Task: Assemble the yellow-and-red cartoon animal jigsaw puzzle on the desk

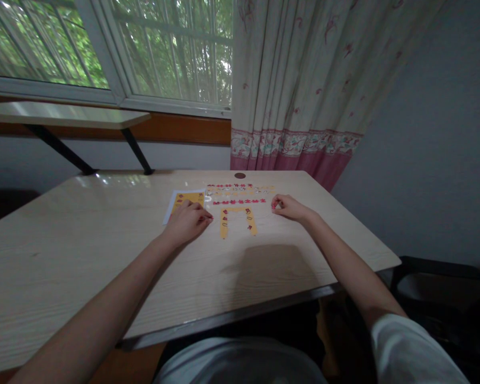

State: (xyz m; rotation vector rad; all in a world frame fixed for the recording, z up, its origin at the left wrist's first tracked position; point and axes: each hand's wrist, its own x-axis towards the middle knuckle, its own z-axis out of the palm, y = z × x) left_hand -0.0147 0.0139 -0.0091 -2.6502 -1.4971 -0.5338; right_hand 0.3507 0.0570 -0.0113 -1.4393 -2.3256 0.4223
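- Nearest, I see the yellow arch (224, 230) on the counter (280, 277).
- Left of it, the left hand (186, 221); I can't tell whether its grip holds anything.
- Right of it, the right hand (290, 207), grip pinching a small red piece (273, 205).
- Left of it, a half-hidden printed sheet (191, 197).
- Beyond it, a row of red pieces (240, 202).

Window (107, 53): I see green foliage (212, 69) through it.
Curtain (300, 80): floral, with a pink hem (292, 163).
Shelf (68, 115): pale, on slanting dark legs (60, 149).
Wall (432, 160): plain, right of the curtain.
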